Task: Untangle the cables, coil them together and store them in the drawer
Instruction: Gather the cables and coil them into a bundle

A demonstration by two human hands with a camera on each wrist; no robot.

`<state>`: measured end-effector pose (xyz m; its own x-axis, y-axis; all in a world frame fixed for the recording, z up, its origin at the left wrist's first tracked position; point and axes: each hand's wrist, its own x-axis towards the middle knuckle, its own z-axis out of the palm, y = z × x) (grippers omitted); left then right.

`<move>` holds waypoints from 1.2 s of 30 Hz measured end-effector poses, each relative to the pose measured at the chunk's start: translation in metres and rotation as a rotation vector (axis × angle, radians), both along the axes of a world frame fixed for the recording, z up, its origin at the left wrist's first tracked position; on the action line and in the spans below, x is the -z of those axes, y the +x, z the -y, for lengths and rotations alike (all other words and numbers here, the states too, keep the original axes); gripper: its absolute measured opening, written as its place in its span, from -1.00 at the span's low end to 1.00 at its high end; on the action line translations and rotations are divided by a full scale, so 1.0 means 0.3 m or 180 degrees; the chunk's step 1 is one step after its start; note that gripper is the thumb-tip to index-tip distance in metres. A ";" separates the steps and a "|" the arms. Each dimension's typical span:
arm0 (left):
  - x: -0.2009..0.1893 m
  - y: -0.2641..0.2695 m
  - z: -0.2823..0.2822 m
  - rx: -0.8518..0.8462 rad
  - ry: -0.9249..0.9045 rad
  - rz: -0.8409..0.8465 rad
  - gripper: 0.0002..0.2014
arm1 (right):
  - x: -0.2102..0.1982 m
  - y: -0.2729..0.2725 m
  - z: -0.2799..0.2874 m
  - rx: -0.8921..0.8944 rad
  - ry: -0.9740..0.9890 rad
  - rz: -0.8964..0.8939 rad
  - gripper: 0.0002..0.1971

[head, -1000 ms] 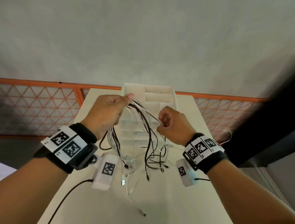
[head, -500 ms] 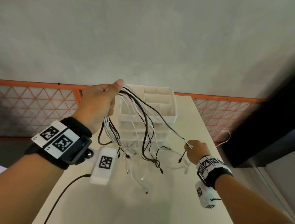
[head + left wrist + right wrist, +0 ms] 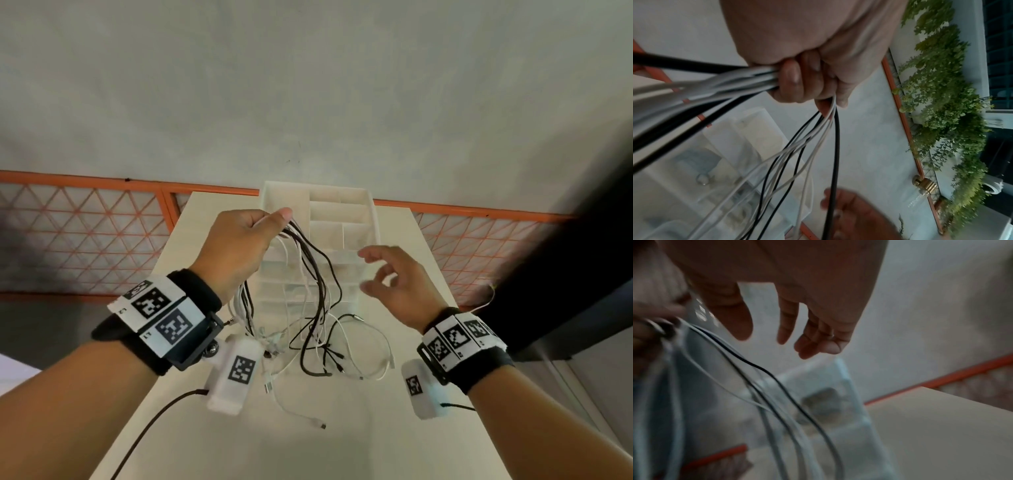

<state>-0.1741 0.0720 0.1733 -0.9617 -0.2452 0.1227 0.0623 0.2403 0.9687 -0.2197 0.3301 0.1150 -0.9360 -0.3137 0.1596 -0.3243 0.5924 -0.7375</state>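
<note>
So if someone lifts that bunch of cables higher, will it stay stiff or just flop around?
Probably flop: the cables hang in slack loops from the left hand, loose ends trailing on the table. They look light, since a thumb-and-finger pinch holds them. Likely to snag, as black and white strands cross. The right hand holds none.

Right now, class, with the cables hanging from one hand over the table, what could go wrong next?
1. The left hand grips the cables in one bunch; the loose ends lie crossed on the table, so pulling may tighten knots.
2. The right hand is open and holds nothing, so strands could slip unsorted.
3. The bundle hangs against the drawer unit and might snag it.
</note>
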 end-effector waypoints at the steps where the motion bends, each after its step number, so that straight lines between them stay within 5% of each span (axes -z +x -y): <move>1: -0.001 0.002 -0.010 0.0041 -0.0048 -0.0006 -0.48 | -0.048 0.019 0.039 -0.0190 -0.0277 -0.0141 -0.66; 3: -0.004 0.005 -0.034 0.0115 -0.0124 -0.0011 -0.49 | -0.133 0.064 0.123 -0.0550 -0.0493 -0.0104 -0.60; 6: -0.019 0.016 -0.070 0.0256 -0.0115 -0.0068 -0.47 | -0.142 0.091 0.223 -0.0625 0.0058 0.0062 -0.62; 8: -0.037 0.018 -0.070 0.0252 -0.0115 -0.0154 -0.47 | -0.074 0.076 0.249 -0.0590 0.0518 0.0191 -0.72; 13: -0.078 0.005 0.006 -0.0001 0.0158 -0.0275 -0.54 | 0.155 0.054 0.142 -0.0399 0.1562 0.0840 -0.54; 22: -0.071 0.000 0.038 -0.0244 0.0180 -0.0215 -0.52 | 0.242 0.037 -0.012 0.0096 0.1439 0.1360 -0.59; 31: 0.011 -0.020 0.016 -0.0485 0.0032 -0.0094 -0.40 | 0.177 -0.004 -0.036 0.0498 0.0980 0.1433 -0.36; 36: -0.001 -0.036 0.022 -0.0602 0.0261 -0.0287 -0.45 | 0.272 0.005 -0.098 0.0655 0.1853 0.1621 -0.56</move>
<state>-0.1851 0.0655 0.1736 -0.8836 -0.4329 0.1784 0.1109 0.1766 0.9780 -0.2183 0.3594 0.0336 -0.8979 -0.0282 -0.4392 0.1268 0.9391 -0.3195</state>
